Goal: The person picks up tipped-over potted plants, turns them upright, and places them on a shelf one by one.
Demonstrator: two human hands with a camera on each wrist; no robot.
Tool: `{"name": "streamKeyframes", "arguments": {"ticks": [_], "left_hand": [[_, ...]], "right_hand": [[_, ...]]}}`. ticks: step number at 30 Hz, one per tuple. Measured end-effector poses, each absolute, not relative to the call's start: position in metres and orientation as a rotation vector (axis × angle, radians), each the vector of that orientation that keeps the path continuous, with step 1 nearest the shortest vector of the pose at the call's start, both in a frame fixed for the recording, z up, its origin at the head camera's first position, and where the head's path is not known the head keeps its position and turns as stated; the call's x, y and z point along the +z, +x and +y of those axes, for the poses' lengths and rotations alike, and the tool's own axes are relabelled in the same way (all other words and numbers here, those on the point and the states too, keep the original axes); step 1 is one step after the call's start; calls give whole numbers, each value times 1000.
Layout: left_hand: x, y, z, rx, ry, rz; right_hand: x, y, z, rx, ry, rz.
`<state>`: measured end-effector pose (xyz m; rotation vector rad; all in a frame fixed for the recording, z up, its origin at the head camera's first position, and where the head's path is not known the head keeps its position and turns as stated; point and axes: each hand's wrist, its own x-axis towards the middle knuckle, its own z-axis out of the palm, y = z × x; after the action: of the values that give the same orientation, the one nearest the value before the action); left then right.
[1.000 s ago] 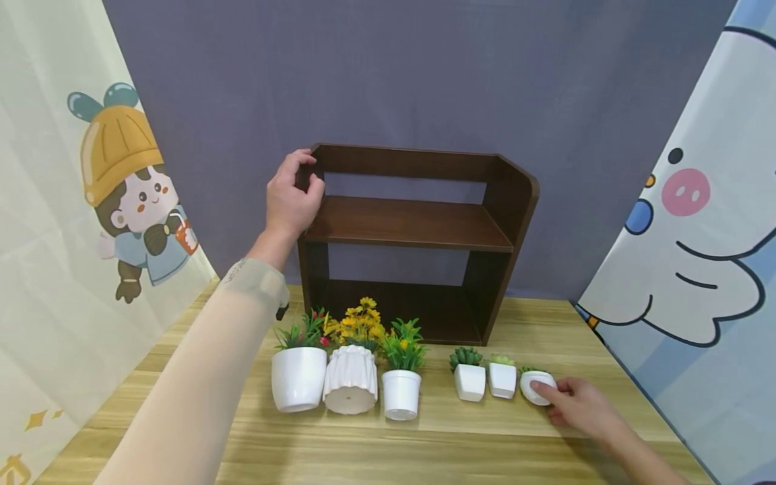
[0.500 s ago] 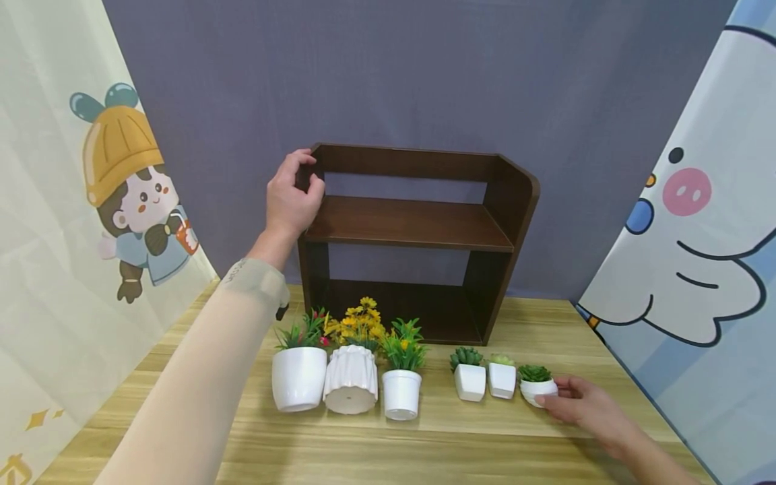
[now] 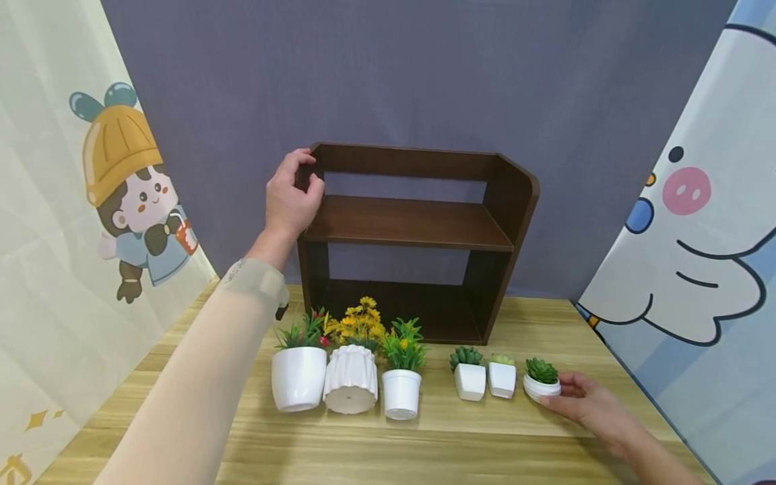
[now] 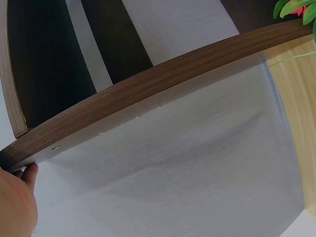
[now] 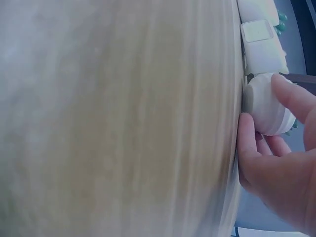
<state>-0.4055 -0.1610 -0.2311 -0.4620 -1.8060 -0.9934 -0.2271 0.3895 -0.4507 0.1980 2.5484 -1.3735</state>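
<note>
Left to right. Far left: cream curtain (image 3: 54,222) printed with a cartoon child in a yellow hat. Left hand (image 3: 292,195) raised, fingers curled over the top front corner of the left side panel of the dark wooden two-tier shelf (image 3: 418,229), thumb on the panel's outer face; grasp firm, sheer sleeve to the wrist. Shelf standing upright on the light wooden table (image 3: 424,444), against a grey backdrop (image 3: 424,74). In front of the shelf, a row of potted artificial plants: smooth white pot with red-flecked greenery (image 3: 299,377), ribbed white pot with yellow flowers (image 3: 350,385) touching it, small white pot with green foliage (image 3: 401,392) just beside. Short gap, then two small square white succulent pots (image 3: 470,380) and (image 3: 502,378), side by side. At the row's right end, round white succulent pot (image 3: 541,382), tilted, base resting on the table edge-on. Right hand (image 3: 585,404) grasping this pot, thumb and fingers curled round its right side; confirmed in the right wrist view, fingers (image 5: 291,101) wrapped on the pot's white body. Far right: blue curtain (image 3: 697,256) with a cartoon pig.
</note>
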Motion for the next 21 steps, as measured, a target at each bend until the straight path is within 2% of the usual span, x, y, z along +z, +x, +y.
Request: {"name": "streamKeyframes", "arguments": {"ticks": [21], "left_hand": [[-231,-403,-162,-1006,-460,-1831]], "right_hand": [[-453,-235,390,-1464,238,2467]]}}
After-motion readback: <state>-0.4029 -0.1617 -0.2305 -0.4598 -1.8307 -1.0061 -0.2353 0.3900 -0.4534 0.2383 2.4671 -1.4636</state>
